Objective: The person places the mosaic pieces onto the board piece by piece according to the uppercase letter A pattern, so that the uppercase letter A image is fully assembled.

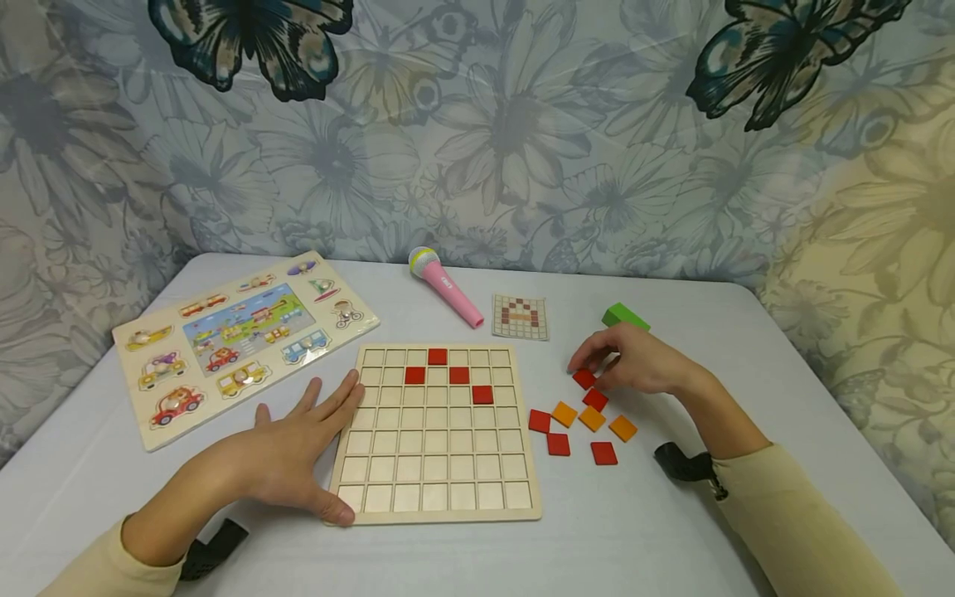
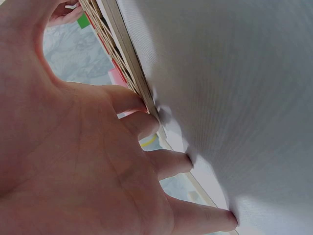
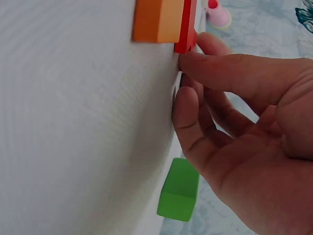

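My right sleeve crosses the near side of the white table as my left grip, fingers spread, braces the wooden grid board, four red squares in its cells. To the board's right, my right grip curves over a red tile; whether it is pinched, I cannot tell. A dragging fingertip could jostle the neighbouring red tile, and a left-side shove could jolt the board
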Tool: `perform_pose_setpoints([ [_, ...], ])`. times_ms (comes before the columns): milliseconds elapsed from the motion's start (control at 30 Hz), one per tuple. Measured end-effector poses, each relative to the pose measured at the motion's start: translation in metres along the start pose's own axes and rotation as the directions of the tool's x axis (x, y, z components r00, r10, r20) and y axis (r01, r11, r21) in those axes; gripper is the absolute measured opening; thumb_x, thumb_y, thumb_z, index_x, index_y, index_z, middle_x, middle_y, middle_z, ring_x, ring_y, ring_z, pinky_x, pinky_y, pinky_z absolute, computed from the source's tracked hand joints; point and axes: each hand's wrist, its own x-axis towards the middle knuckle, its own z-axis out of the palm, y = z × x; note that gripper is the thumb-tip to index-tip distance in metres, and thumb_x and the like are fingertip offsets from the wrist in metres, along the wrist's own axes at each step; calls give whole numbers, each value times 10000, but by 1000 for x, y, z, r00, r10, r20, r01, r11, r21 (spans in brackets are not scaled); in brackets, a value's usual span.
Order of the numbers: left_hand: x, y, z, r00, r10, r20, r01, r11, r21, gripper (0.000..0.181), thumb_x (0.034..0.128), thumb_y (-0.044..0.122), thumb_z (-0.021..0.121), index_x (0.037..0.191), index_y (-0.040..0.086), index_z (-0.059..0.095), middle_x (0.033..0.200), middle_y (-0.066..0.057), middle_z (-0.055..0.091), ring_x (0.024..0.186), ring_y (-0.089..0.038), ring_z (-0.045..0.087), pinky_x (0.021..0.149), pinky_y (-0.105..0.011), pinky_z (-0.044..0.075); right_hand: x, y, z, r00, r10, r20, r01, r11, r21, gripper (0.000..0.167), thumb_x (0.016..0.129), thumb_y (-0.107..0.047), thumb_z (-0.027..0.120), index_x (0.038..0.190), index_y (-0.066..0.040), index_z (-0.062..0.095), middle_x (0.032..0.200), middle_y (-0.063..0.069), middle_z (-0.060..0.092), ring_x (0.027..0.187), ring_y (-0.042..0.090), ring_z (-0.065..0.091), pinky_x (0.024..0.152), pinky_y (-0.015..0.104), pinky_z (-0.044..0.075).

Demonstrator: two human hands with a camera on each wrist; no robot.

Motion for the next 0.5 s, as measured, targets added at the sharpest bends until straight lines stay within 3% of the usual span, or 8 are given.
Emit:
perform_pose_setpoints([
  [500, 0, -1, 0, 1000, 9, -6, -9, 1000, 5, 1497, 595, 831, 804, 1690, 122, 69, 1772, -72, -59, 1565, -574, 19, 923, -974, 47, 0, 1, 1, 998, 26, -50, -29, 998, -56, 264, 848, 41, 773, 1094, -53, 798, 1054, 85, 758, 906, 223, 648, 809, 288, 601],
])
